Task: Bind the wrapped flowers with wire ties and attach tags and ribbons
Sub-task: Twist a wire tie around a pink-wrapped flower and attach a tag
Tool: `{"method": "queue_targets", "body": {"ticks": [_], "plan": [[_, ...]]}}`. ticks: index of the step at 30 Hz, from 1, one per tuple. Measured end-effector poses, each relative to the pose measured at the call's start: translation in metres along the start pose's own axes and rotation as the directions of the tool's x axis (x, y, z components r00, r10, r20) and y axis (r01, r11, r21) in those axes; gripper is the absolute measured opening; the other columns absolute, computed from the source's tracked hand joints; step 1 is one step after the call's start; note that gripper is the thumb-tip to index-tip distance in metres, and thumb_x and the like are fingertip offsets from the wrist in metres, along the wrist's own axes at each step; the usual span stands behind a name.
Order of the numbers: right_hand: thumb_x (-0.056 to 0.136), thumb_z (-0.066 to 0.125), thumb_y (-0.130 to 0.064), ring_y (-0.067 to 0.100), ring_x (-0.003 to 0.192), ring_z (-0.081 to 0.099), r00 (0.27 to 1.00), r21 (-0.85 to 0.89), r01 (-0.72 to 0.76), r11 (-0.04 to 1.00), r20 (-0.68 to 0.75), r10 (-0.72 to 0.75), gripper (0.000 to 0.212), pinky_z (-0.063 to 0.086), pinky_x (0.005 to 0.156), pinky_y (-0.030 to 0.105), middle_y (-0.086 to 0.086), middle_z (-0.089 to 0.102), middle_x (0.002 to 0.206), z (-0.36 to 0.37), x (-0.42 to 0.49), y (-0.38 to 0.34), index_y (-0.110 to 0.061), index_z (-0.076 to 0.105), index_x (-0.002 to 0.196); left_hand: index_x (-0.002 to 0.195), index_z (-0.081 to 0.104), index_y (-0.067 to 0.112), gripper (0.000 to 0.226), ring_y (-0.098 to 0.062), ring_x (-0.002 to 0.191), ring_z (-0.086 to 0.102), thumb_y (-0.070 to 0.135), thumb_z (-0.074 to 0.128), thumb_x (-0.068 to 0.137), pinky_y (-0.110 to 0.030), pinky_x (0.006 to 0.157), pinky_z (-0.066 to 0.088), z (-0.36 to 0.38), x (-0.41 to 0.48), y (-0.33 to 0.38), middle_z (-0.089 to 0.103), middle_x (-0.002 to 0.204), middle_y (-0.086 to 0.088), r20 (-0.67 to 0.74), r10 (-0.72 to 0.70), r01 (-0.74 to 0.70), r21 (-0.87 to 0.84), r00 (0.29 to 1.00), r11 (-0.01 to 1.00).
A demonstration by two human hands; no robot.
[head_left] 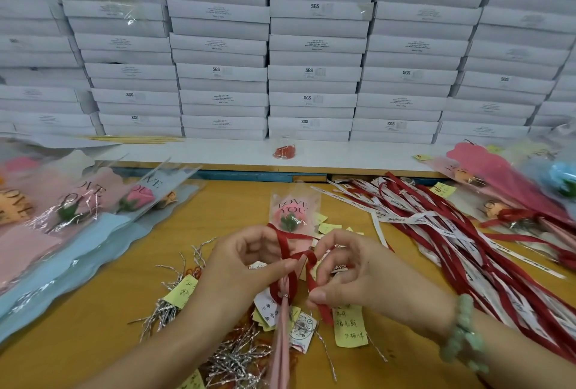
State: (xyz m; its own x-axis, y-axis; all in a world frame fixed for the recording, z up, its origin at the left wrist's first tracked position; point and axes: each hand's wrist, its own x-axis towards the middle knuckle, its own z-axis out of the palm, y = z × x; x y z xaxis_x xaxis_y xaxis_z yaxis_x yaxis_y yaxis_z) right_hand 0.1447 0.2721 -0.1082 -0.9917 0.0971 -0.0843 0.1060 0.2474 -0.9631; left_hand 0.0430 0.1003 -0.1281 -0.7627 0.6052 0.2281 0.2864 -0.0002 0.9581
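A wrapped pink flower in a clear "LOVE YOU" sleeve lies on the wooden table, stem pointing toward me. A red ribbon is looped around its neck. My left hand pinches one ribbon strand at the knot. My right hand pinches the other strand, whose free end hangs below the thumb. A round white tag lies by the stem. Silver wire ties are scattered under my wrists, and yellow note tags lie around them.
Wrapped flowers lie in a row at the left, more wrapped flowers at the right. A heap of red and white ribbons covers the right side. Stacked white boxes form a wall behind a white shelf holding a small bag of red ties.
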Motion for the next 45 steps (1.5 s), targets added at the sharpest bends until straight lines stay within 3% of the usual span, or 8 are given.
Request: {"method": "queue_targets", "body": {"ticks": [6, 11, 17, 22, 27, 31, 40, 45], "plan": [[0.069, 0.083, 0.000, 0.018, 0.064, 0.067, 0.998, 0.120, -0.014, 0.993, -0.055, 0.021, 0.044, 0.051, 0.067, 0.034, 0.006, 0.074, 0.077, 0.001, 0.003, 0.003, -0.015, 0.063, 0.104, 0.081, 0.075, 0.022, 0.022, -0.025, 0.071, 0.073, 0.024, 0.083, 0.061, -0.024, 0.066, 0.058, 0.003, -0.003, 0.003, 0.074, 0.084, -0.005, 0.010, -0.038, 0.039, -0.100, 0.999, 0.994], [0.068, 0.083, 0.003, 0.010, 0.059, 0.066, 0.987, 0.102, 0.117, 0.988, -0.120, -0.104, 0.046, 0.050, 0.055, 0.018, 0.003, 0.072, 0.070, 0.013, 0.003, 0.007, -0.011, 0.059, 0.106, 0.082, 0.075, 0.017, 0.026, -0.025, 0.070, 0.073, 0.023, 0.084, 0.059, -0.025, 0.065, 0.058, 0.006, -0.005, 0.005, 0.074, 0.082, -0.008, 0.013, -0.036, 0.038, -0.136, 0.999, 0.990], [0.073, 0.083, -0.009, 0.012, 0.070, 0.066, 0.929, -0.200, 0.253, 0.947, -0.223, -0.295, 0.046, 0.055, 0.065, 0.026, -0.006, 0.069, 0.084, 0.021, 0.004, 0.014, -0.033, 0.057, 0.101, 0.077, 0.074, 0.018, 0.027, -0.026, 0.075, 0.075, 0.025, 0.084, 0.054, -0.025, 0.068, 0.059, 0.007, -0.007, 0.006, 0.074, 0.082, -0.009, 0.033, -0.047, 0.052, -0.153, 0.998, 0.987], [0.084, 0.072, -0.010, 0.008, 0.086, 0.065, 0.905, -0.332, 0.339, 0.880, -0.141, -0.402, 0.044, 0.055, 0.078, 0.026, -0.013, 0.063, 0.091, 0.023, 0.006, 0.018, -0.031, 0.051, 0.116, 0.077, 0.073, 0.018, 0.022, -0.023, 0.074, 0.074, 0.021, 0.083, 0.057, -0.021, 0.067, 0.056, 0.006, -0.007, 0.006, 0.074, 0.083, -0.007, 0.058, -0.046, 0.054, -0.143, 0.997, 0.988], [0.086, 0.066, -0.004, 0.009, 0.074, 0.064, 0.923, -0.332, 0.299, 0.895, -0.137, -0.359, 0.042, 0.055, 0.069, 0.029, -0.011, 0.062, 0.089, 0.023, 0.006, 0.020, -0.032, 0.053, 0.114, 0.077, 0.072, 0.012, 0.018, -0.027, 0.077, 0.073, 0.001, 0.082, 0.069, -0.033, 0.072, 0.061, 0.007, -0.009, 0.006, 0.074, 0.081, -0.014, 0.106, -0.028, 0.039, -0.098, 0.994, 0.994], [0.086, 0.065, -0.002, 0.017, 0.077, 0.069, 0.942, -0.293, 0.262, 0.919, -0.128, -0.310, 0.046, 0.058, 0.071, 0.040, -0.004, 0.068, 0.091, 0.022, 0.007, 0.022, -0.036, 0.054, 0.115, 0.078, 0.072, 0.013, 0.018, -0.026, 0.077, 0.074, 0.009, 0.084, 0.064, -0.027, 0.067, 0.059, 0.008, -0.009, 0.008, 0.075, 0.080, -0.013, 0.118, -0.032, 0.045, -0.114, 0.993, 0.992], [0.084, 0.061, 0.003, 0.010, 0.079, 0.067, 0.924, -0.305, 0.323, 0.896, -0.102, -0.368, 0.049, 0.050, 0.070, 0.023, -0.009, 0.070, 0.088, 0.020, 0.006, 0.021, -0.032, 0.055, 0.118, 0.078, 0.073, 0.020, 0.019, -0.020, 0.088, 0.070, 0.008, 0.085, 0.069, -0.037, 0.086, 0.058, 0.008, -0.009, 0.007, 0.074, 0.083, -0.006, 0.130, 0.030, -0.025, -0.043, 0.991, 0.999], [0.085, 0.065, -0.002, 0.006, 0.081, 0.064, 0.918, -0.353, 0.331, 0.875, -0.094, -0.385, 0.042, 0.048, 0.065, 0.018, -0.016, 0.064, 0.089, 0.018, 0.006, 0.022, -0.031, 0.057, 0.114, 0.080, 0.073, 0.018, 0.021, -0.017, 0.086, 0.071, 0.018, 0.083, 0.061, -0.026, 0.082, 0.056, 0.007, -0.008, 0.008, 0.074, 0.083, -0.005, 0.121, 0.031, -0.024, -0.061, 0.992, 0.998]]}}
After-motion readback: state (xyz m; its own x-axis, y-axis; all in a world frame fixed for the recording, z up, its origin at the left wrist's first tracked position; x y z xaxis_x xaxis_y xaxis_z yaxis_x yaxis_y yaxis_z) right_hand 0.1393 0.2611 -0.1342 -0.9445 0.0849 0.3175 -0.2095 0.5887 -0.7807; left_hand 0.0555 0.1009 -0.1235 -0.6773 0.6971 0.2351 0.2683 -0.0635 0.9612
